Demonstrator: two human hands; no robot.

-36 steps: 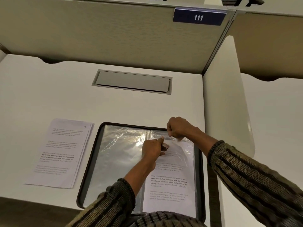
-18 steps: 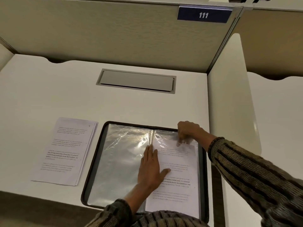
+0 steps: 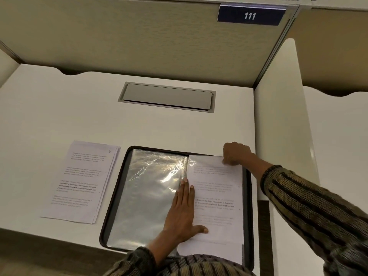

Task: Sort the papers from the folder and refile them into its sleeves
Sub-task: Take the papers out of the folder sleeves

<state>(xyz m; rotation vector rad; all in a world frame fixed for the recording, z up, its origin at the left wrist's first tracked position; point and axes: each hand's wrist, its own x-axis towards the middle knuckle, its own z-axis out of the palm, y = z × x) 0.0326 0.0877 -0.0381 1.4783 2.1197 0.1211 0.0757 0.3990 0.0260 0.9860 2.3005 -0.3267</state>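
Observation:
An open black folder [image 3: 115, 194] with clear plastic sleeves lies at the desk's front edge. Its left sleeve [image 3: 147, 196] is shiny and holds no paper. A printed sheet [image 3: 219, 198] sits in the right sleeve. My left hand [image 3: 182, 212] lies flat, fingers together, along the folder's spine and the sheet's left edge. My right hand [image 3: 236, 153] is curled at the top right corner of the right sleeve, fingertips pinching its top edge. A stack of printed papers [image 3: 81, 182] lies on the desk left of the folder.
The white desk [image 3: 59, 108] has a grey cable hatch [image 3: 167, 96] set into it behind the folder. A beige partition with a plate reading 111 [image 3: 250, 15] closes the back. A white side divider [image 3: 282, 124] stands right of the folder.
My left hand went from pinching the sleeve top to lying flat on the spine and slid toward me. My right hand moved right to the sleeve's top corner. The sheet now sits fully in the sleeve.

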